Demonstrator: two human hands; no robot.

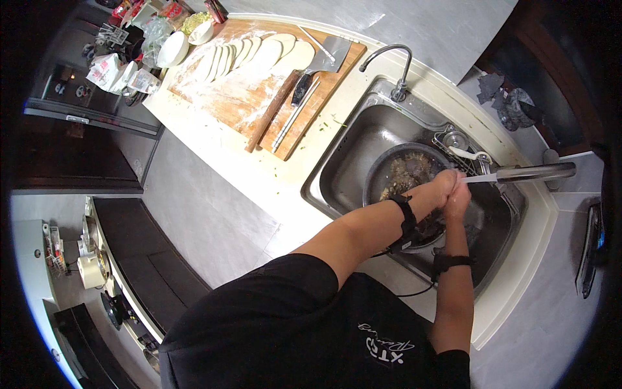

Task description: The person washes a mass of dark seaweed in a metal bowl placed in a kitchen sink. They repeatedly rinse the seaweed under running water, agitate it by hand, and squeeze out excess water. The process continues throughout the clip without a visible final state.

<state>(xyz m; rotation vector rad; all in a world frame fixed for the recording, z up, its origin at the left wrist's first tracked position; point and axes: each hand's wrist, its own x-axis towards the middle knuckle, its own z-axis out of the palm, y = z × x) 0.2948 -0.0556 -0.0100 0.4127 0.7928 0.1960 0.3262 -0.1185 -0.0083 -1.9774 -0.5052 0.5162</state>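
Note:
My left hand (443, 187) and my right hand (458, 200) are pressed together over the sink, under running water (478, 179). The stream comes from a metal faucet (534, 172) on the right. Their fingers overlap, so I cannot tell whether anything small is between them. Beneath them a round dark pan (371, 171) sits in the stainless steel sink (340, 163). Brownish water and food scraps (407, 167) lie inside it, partly hidden by my left forearm. Both wrists carry black straps.
A slim gooseneck tap (408, 61) rises behind the sink; a wire rack (442, 138) stands at its back edge. Left, a floured wooden board (233, 104) bears flat dough pieces (269, 54), a rolling pin (273, 112), a broad metal turner (330, 53) and metal chopsticks (295, 116). White bowls (173, 50) stand beyond.

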